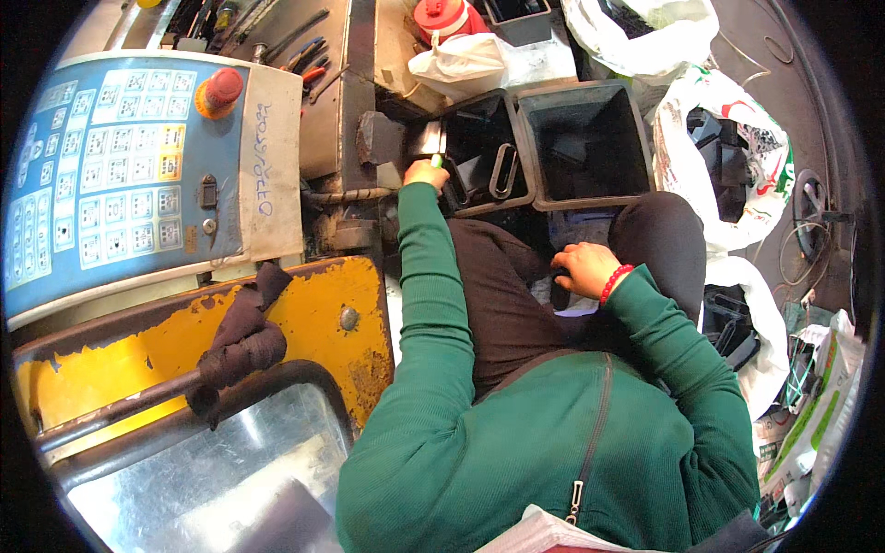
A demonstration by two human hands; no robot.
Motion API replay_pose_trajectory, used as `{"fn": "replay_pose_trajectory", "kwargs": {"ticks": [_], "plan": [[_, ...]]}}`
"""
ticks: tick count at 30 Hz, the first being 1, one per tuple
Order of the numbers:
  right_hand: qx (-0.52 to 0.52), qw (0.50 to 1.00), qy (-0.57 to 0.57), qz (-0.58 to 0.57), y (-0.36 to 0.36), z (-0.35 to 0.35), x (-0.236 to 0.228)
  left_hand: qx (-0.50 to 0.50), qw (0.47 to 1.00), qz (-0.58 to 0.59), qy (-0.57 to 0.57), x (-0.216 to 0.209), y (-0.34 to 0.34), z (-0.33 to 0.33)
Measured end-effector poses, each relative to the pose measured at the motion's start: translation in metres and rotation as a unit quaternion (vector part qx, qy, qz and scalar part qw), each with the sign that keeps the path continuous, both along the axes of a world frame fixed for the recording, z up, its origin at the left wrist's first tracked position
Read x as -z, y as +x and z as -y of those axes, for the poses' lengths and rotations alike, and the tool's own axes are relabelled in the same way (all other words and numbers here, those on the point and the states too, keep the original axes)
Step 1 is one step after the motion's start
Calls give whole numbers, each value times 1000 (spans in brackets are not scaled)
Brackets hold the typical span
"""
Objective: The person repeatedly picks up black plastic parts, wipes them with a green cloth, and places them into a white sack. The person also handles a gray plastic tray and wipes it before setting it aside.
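My left hand point(424, 175) reaches to the near left edge of a black bin point(526, 184). Its fingers are closed on a small bright green thing point(437, 160), mostly hidden by the hand. Inside that bin lie black plastic parts, one an oblong ring point(502, 170). Over my lap, my right hand point(588, 268) has curled fingers, with a small black piece point(560, 295) beneath the fingertips. Most of that piece is covered, so its kind does not show. A second black bin point(544, 202) stands right of the first, with dark pieces low inside.
At left is a blue control panel point(64, 207) with a red stop button point(219, 92). Below it is a worn yellow machine guard point(355, 304) with a cloth-wrapped bar point(244, 355). White bags point(678, 120) of black parts line the right. A red-lidded container point(447, 17) stands behind the bins.
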State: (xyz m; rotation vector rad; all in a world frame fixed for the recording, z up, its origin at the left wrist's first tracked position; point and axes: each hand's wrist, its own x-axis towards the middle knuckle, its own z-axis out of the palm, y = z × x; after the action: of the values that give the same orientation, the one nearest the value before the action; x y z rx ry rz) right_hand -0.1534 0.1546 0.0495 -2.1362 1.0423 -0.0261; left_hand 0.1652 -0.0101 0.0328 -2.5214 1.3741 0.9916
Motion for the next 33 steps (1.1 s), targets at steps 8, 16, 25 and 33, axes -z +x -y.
{"fn": "replay_pose_trajectory", "kwargs": {"ticks": [8,16,25,33], "plan": [[-87,996,7,32,44,54,-14,178,980,71,43,38,27,-1],[-138,984,27,-109,60,42,20,152,974,170,-19,15,-1,12],[-124,990,-13,-68,59,39,15,160,970,140,-122,27,18,26],[-119,991,-58,-14,59,30,23,137,944,256,-157,20,4,33]]}}
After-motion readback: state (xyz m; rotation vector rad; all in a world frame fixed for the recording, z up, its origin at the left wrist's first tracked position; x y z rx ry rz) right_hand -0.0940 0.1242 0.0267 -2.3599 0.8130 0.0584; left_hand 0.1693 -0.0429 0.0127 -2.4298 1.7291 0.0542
